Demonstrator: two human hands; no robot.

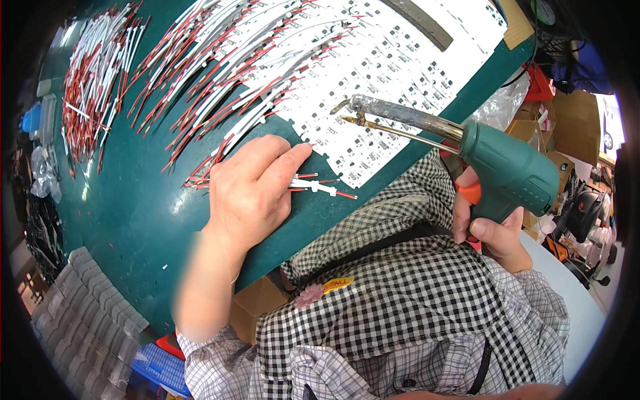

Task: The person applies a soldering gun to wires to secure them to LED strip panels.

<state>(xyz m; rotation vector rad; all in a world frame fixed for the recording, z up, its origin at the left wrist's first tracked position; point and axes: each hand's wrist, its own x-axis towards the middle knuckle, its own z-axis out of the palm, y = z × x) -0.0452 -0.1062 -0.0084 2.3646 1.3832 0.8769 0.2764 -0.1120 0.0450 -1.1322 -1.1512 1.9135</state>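
Note:
My left hand [253, 187] lies palm down on the dark green table [133, 200], its fingertips pinching a short red-and-white wire pair [319, 187] beside a white panel of small circuit boards [393, 73]. My right hand [490, 223] grips a green pistol-type soldering gun [507, 170] with an orange trigger. Its burnt metal barrel and tip [353, 107] hang just above the panel's near edge, a little beyond the wire pair. Both forearms wear a black-and-white checked shirt.
Rows of red-and-white wire pairs [220, 67] are soldered along the panel, and a loose heap of them [93, 73] lies at the far left. A grey ribbed stack [87, 313] sits at lower left. Cardboard boxes and clutter [567, 120] crowd the right side.

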